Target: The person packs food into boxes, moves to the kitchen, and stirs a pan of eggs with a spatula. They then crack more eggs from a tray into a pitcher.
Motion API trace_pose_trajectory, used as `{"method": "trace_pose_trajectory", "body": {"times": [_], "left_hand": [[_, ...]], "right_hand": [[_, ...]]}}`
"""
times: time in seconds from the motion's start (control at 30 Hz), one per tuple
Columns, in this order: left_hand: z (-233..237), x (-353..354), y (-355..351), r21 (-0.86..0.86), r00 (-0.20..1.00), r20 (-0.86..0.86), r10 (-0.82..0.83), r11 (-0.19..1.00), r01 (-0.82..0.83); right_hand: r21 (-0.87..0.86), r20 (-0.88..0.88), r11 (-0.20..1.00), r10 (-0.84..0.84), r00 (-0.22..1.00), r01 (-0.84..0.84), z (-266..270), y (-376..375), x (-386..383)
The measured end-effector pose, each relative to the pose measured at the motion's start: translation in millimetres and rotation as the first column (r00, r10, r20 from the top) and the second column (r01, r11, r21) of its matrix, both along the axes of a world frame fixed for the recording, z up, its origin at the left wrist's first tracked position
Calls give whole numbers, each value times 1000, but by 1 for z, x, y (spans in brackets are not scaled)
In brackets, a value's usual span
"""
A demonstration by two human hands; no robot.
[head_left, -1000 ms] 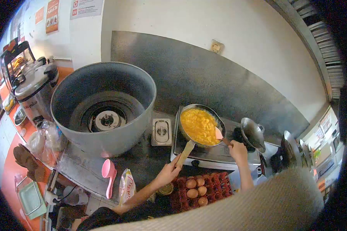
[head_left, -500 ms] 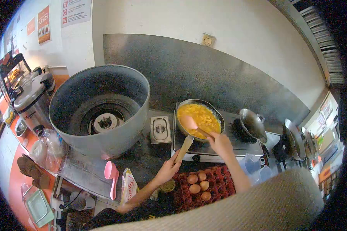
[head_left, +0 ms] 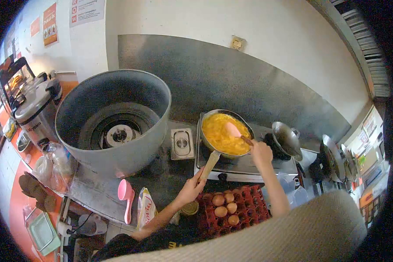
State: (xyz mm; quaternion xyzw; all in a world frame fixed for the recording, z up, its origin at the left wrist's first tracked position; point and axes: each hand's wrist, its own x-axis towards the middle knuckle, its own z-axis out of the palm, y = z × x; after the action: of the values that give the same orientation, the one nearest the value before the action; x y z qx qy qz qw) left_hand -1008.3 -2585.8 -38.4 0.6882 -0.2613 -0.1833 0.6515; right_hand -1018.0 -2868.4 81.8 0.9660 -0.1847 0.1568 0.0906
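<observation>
A frying pan (head_left: 250, 131) sits on the left burner of the gas stove (head_left: 238, 175), filled with yellow, partly set egg (head_left: 220, 135). My left hand (head_left: 193, 188) is closed around the pan's wooden handle (head_left: 210, 165), which points toward me. In my right hand (head_left: 262, 155) is a pink spatula (head_left: 233, 130) with a brown handle, its blade lying in the egg on the right side of the pan. Below my hands, a red egg tray (head_left: 251, 203) holds several brown eggs (head_left: 221, 211).
Left of the stove are a lidded steel container (head_left: 182, 144) and a large grey drum (head_left: 113, 159). A pink scoop (head_left: 125, 196) and a plastic packet (head_left: 146, 207) lie nearer me. A dark wok (head_left: 286, 137) occupies the right burner; more pans (head_left: 332, 157) stand beyond it.
My right hand has moved right, carrying the spatula's blade from the left of the pan to the right through the egg. My left hand keeps hold of the handle.
</observation>
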Motion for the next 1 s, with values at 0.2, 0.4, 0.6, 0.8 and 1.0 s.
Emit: {"method": "trace_pose_trajectory", "body": {"times": [0.2, 0.4, 0.6, 0.8, 1.0], "left_hand": [[3, -1, 0, -39, 1000, 7, 3, 999, -3], [7, -1, 1, 4, 1000, -13, -10, 1000, 10], [15, -2, 4, 10, 1000, -11, -27, 1000, 27], [5, -1, 1, -52, 999, -32, -39, 998, 38], [12, -3, 3, 17, 998, -56, -7, 1000, 8]], "right_hand": [[44, 28, 990, -133, 991, 132, 1, -48, -13], [289, 81, 956, 36, 996, -58, -40, -64, -3], [414, 80, 901, 103, 991, -127, -26, -32, 7], [397, 86, 904, 134, 987, -157, -6, 7, 10], [265, 0, 951, 165, 986, -159, -19, 32, 10]]}}
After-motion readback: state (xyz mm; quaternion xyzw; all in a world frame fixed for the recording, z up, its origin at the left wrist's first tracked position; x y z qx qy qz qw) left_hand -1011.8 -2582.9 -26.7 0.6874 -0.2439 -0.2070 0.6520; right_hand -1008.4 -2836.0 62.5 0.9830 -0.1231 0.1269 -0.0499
